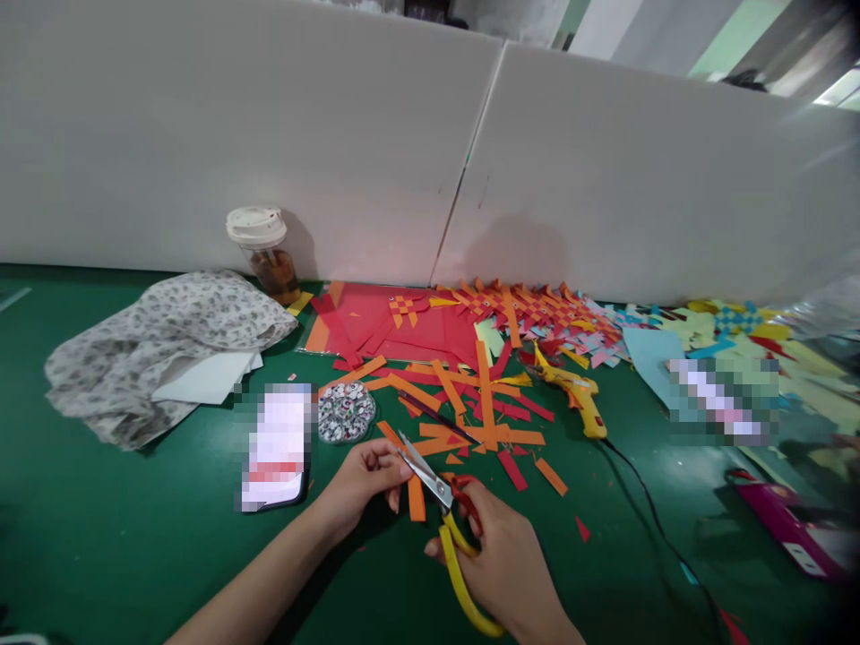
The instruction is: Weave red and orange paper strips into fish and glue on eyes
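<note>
My right hand [501, 560] grips scissors [440, 506] with red and yellow handles, fingers through the loops. Their blades point up and left and close on an orange paper strip [416, 495]. My left hand [363, 479] pinches that strip at its upper end, just left of the blades. Both hands hover low over the green table [134, 520], near its front edge. Several loose orange and red paper strips [470, 412] lie scattered just beyond the hands.
A phone [275, 445] and a round box of googly eyes [346, 411] lie left of my hands. Behind are a patterned cloth [161, 340], a lidded cup [265, 251], red paper sheets [403, 327], woven paper pieces [537, 309], a yellow glue gun [578, 394] and a white partition [336, 134].
</note>
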`<state>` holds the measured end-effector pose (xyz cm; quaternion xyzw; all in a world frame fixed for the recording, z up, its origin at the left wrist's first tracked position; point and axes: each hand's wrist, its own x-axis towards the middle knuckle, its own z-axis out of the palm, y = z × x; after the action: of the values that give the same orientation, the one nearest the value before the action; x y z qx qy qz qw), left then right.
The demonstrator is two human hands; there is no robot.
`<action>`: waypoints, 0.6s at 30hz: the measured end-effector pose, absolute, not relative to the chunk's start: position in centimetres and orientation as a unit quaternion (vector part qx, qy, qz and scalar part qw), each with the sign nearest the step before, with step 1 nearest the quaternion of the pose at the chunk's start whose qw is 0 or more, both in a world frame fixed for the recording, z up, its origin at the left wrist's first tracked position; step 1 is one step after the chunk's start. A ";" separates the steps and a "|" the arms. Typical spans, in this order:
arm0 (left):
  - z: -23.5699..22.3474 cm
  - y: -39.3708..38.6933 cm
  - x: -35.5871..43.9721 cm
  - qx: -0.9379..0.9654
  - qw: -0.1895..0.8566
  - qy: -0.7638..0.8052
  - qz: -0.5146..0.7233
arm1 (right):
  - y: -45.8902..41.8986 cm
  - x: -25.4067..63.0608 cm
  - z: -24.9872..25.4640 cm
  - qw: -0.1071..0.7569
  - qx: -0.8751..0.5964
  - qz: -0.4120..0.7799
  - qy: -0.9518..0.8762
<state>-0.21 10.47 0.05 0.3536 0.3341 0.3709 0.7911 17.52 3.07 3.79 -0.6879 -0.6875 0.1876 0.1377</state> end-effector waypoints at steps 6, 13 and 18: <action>0.0 10.4 -0.3 0.359 0.793 0.328 0.367 | 3.1 17.4 4.3 0.119 -0.692 0.186 -0.687; -0.1 10.4 -0.1 0.362 0.796 0.322 0.363 | 3.2 17.2 4.2 0.111 -0.690 0.189 -0.690; 0.0 10.4 -0.2 0.357 0.799 0.312 0.369 | 3.3 17.1 4.1 0.111 -0.688 0.178 -0.694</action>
<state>-0.23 10.37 0.02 0.3567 0.3123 0.3690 0.7994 17.14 3.28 4.06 -0.6884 -0.6943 0.1781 0.1108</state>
